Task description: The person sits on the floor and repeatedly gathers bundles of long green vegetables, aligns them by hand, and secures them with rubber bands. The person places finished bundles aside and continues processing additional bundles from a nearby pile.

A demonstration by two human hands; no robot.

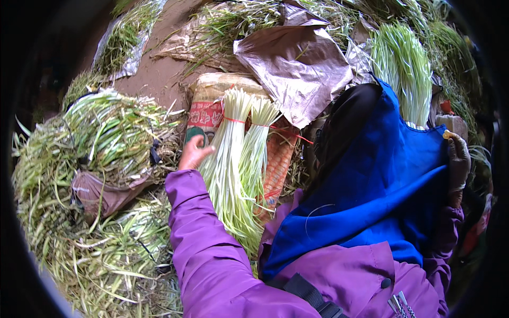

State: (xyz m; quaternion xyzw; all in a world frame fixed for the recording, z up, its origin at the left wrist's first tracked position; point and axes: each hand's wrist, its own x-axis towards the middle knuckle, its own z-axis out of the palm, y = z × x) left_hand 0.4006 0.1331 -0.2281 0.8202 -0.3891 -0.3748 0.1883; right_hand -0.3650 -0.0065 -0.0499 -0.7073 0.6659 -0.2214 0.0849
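Note:
My left hand (195,153), bare with thumb and fingers apart, is beside two bundles of pale, long-leaved greens, likely yellow chives. The larger bundle (232,139) and the smaller bundle (258,137) lie side by side, each with a red tie near its pale stem ends. They rest on a printed woven sack (203,115) and orange netting (280,153). At the far right my right hand (458,163) is bent beside the edge of a blue apron (381,179), a small yellowish piece (448,134) at its fingertips. Whether it grips the cloth is unclear.
Loose leaves and trimmings (119,246) cover the left side, with a leafy heap (107,127) above. A brown woven sheet (298,67) lies beyond the bundles. More long greens (401,71) stand at the upper right, near a block (453,124) with a red object (446,106).

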